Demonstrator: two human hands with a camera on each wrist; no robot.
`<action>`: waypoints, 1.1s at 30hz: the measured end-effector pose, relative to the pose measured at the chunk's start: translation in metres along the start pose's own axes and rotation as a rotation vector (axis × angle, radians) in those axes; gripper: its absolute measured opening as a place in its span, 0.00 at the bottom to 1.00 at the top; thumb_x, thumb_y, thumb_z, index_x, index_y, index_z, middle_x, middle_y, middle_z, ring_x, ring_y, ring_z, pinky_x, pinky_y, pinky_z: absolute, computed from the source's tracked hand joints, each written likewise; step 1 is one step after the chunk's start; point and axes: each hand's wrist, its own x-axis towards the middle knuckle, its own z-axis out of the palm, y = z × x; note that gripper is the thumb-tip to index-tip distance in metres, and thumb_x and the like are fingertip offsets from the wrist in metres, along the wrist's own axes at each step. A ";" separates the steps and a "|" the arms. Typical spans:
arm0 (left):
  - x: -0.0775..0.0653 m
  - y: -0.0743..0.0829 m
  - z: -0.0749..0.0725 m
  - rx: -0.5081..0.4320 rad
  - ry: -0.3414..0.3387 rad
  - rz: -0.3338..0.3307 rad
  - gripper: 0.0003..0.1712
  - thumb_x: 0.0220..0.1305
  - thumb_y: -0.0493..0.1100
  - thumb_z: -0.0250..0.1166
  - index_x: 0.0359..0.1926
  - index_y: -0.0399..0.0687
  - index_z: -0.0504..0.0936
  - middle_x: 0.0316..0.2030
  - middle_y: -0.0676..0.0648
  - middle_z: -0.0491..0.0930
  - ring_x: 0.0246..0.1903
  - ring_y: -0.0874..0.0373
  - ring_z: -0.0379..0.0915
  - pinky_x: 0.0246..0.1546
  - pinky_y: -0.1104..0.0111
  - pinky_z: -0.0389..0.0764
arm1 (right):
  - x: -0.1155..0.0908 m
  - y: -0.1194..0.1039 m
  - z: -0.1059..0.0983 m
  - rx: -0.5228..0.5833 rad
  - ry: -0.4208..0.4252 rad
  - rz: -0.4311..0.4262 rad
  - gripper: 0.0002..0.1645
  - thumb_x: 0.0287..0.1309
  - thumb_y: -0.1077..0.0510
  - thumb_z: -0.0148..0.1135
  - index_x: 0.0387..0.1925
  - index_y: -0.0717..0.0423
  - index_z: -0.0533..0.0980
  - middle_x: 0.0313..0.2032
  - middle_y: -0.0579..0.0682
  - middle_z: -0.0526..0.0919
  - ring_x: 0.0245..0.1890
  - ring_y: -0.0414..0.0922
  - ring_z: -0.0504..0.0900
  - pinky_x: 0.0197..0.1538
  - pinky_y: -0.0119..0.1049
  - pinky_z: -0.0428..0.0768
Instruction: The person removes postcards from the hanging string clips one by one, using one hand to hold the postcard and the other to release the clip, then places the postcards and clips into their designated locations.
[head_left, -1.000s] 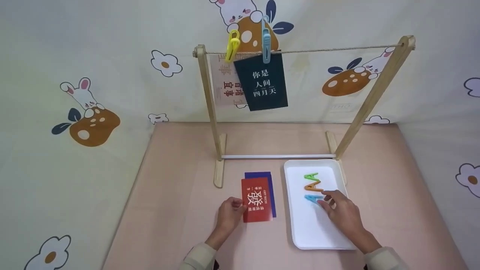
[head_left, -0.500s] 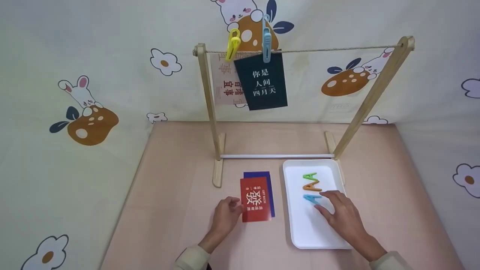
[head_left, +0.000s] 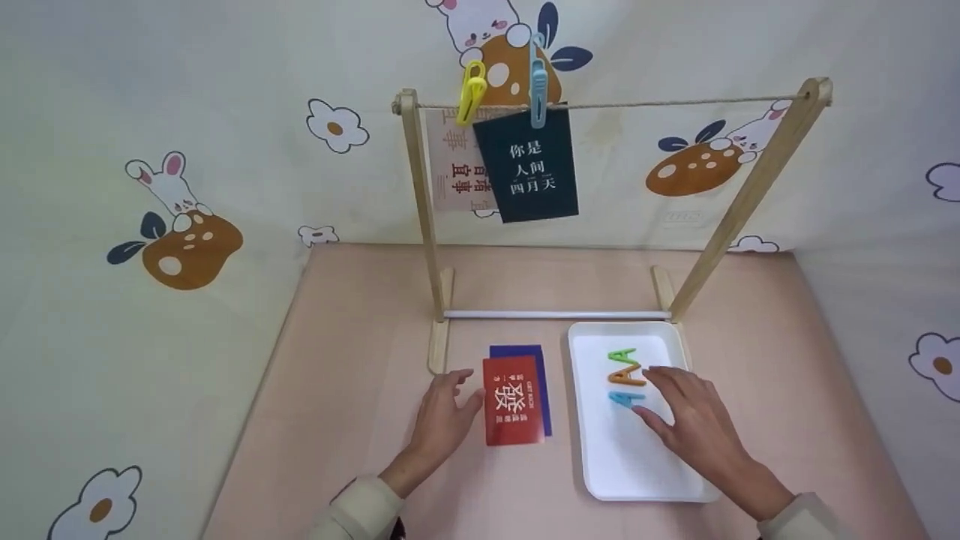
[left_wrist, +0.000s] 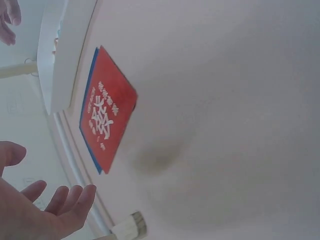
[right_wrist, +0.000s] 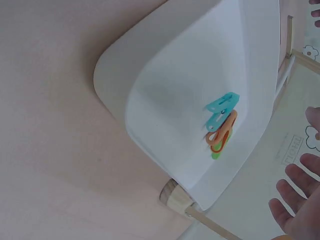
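In the head view a red card (head_left: pixel 514 405) with white characters lies partly over a blue card (head_left: pixel 546 390). My left hand (head_left: pixel 435 424) is just left of them, thumb apart from the bent, loose fingers, holding nothing. The left wrist view has that hand (left_wrist: pixel 55 215) raised off the table, away from the red card (left_wrist: pixel 107 110). Over the white tray (head_left: pixel 615 472) hovers my right hand (head_left: pixel 697 420), thumb and fingers spread. Nearest it lie a blue clothespin (head_left: pixel 625 398) and an orange clothespin (head_left: pixel 627 375); a green clothespin (head_left: pixel 621 355) is farther back.
Behind stands a wooden rack with a rope (head_left: pixel 675 101) and a white lower bar (head_left: pixel 555 315). A yellow clip (head_left: pixel 471 94) and a light blue clip (head_left: pixel 538 94) hold a pink card (head_left: pixel 457 169) and a dark card (head_left: pixel 529 165) on the rope. Patterned cloth walls surround the table.
My left hand has come off the red card's edge and moved slightly left, its fingers loosening. The right hand's thumb and fingers have parted around the blue clothespin, which stays in the tray.
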 end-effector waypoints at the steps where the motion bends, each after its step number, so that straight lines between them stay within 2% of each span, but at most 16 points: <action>1: 0.000 0.003 -0.002 0.003 -0.006 0.014 0.26 0.67 0.46 0.67 0.62 0.43 0.76 0.57 0.37 0.77 0.57 0.42 0.76 0.51 0.53 0.85 | 0.001 0.001 -0.003 -0.011 -0.005 -0.018 0.36 0.40 0.53 0.84 0.53 0.60 0.79 0.50 0.58 0.83 0.50 0.56 0.82 0.45 0.48 0.79; 8: -0.001 0.026 -0.016 0.031 -0.022 0.099 0.27 0.67 0.48 0.67 0.63 0.43 0.74 0.58 0.39 0.77 0.59 0.42 0.75 0.53 0.52 0.84 | 0.012 0.002 -0.021 -0.043 -0.016 -0.093 0.43 0.35 0.55 0.85 0.56 0.62 0.78 0.52 0.61 0.81 0.52 0.59 0.80 0.50 0.54 0.79; 12: -0.001 0.040 -0.024 0.027 -0.026 0.132 0.27 0.67 0.48 0.67 0.63 0.43 0.74 0.59 0.41 0.77 0.58 0.44 0.75 0.54 0.52 0.83 | 0.021 0.001 -0.029 -0.062 -0.001 -0.153 0.41 0.41 0.52 0.82 0.57 0.63 0.77 0.53 0.62 0.81 0.54 0.59 0.79 0.50 0.54 0.78; 14: -0.001 0.047 -0.027 0.006 -0.036 0.141 0.28 0.67 0.48 0.67 0.64 0.43 0.74 0.60 0.41 0.76 0.59 0.44 0.74 0.55 0.51 0.83 | 0.025 0.001 -0.032 -0.082 0.013 -0.202 0.35 0.55 0.45 0.74 0.58 0.63 0.76 0.53 0.62 0.81 0.54 0.59 0.79 0.50 0.54 0.78; 16: -0.001 0.054 -0.030 -0.021 -0.048 0.149 0.28 0.67 0.48 0.67 0.64 0.43 0.74 0.61 0.41 0.76 0.60 0.44 0.73 0.56 0.50 0.82 | 0.030 0.000 -0.036 -0.097 0.035 -0.254 0.34 0.67 0.39 0.60 0.57 0.64 0.76 0.52 0.63 0.81 0.53 0.60 0.79 0.49 0.54 0.77; 19: -0.001 0.063 -0.034 -0.062 -0.067 0.166 0.29 0.67 0.49 0.67 0.65 0.43 0.72 0.62 0.39 0.75 0.61 0.44 0.72 0.58 0.49 0.81 | 0.038 -0.002 -0.043 -0.123 0.066 -0.311 0.41 0.75 0.33 0.38 0.57 0.66 0.76 0.51 0.64 0.81 0.53 0.60 0.79 0.49 0.54 0.77; 20: -0.001 0.065 -0.035 -0.074 -0.072 0.172 0.30 0.68 0.49 0.67 0.66 0.43 0.72 0.62 0.39 0.74 0.61 0.44 0.72 0.58 0.49 0.81 | 0.042 -0.003 -0.046 -0.131 0.070 -0.322 0.42 0.75 0.33 0.36 0.57 0.66 0.76 0.51 0.64 0.81 0.53 0.60 0.79 0.50 0.54 0.77; 24: 0.004 0.074 -0.041 -0.114 -0.071 0.204 0.31 0.68 0.50 0.67 0.67 0.44 0.70 0.63 0.39 0.74 0.62 0.44 0.72 0.60 0.51 0.80 | 0.056 -0.006 -0.058 -0.158 0.083 -0.360 0.42 0.76 0.34 0.34 0.57 0.66 0.75 0.52 0.64 0.81 0.53 0.60 0.80 0.50 0.55 0.78; 30: 0.015 0.088 -0.053 -0.172 -0.019 0.225 0.32 0.66 0.48 0.69 0.67 0.45 0.71 0.64 0.41 0.74 0.63 0.46 0.73 0.62 0.52 0.79 | 0.078 -0.010 -0.075 -0.222 0.090 -0.424 0.39 0.77 0.36 0.35 0.59 0.64 0.74 0.54 0.63 0.81 0.54 0.60 0.80 0.53 0.56 0.78; 33: 0.019 0.095 -0.058 -0.184 0.001 0.240 0.34 0.65 0.48 0.70 0.68 0.45 0.70 0.64 0.41 0.74 0.62 0.47 0.74 0.62 0.53 0.79 | 0.087 -0.011 -0.080 -0.220 0.098 -0.446 0.37 0.77 0.37 0.36 0.60 0.64 0.74 0.54 0.63 0.82 0.55 0.61 0.80 0.52 0.57 0.79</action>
